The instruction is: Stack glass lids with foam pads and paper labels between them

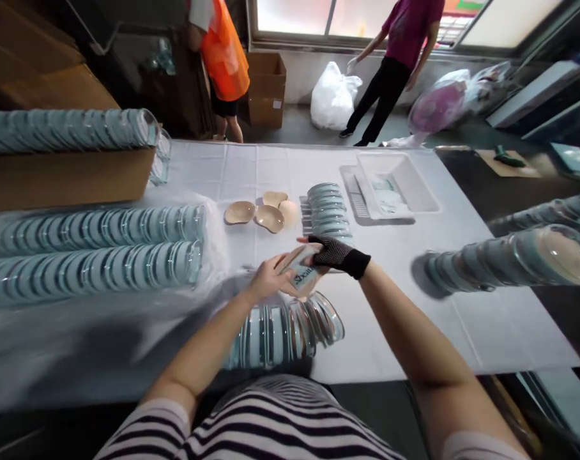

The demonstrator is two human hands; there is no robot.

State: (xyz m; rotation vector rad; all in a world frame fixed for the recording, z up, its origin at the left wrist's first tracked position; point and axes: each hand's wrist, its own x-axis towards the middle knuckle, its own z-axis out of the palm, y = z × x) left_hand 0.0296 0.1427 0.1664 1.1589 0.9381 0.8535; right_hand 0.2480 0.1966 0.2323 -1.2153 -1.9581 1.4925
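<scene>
A clear plastic case with a printed white card (303,278) and something beige in it is held between my hands, tilted over the table. My bare left hand (269,278) is closed around its left side. My right hand (338,255), in a black dotted glove, grips its upper right edge. Just below the hands, a row of similar cases (275,335) lies near the table's front edge. Beyond my right hand, more cases (326,207) stand in a short row. Beige bra cups (269,218) lie on the table beyond my left hand.
Long rows of cases (93,271) fill the left, with another row on a cardboard box (69,177). A white bin (427,191) holds small packets. At right, a stack of cases (501,262) rises from the white table (390,345). Two people stand beyond the far edge.
</scene>
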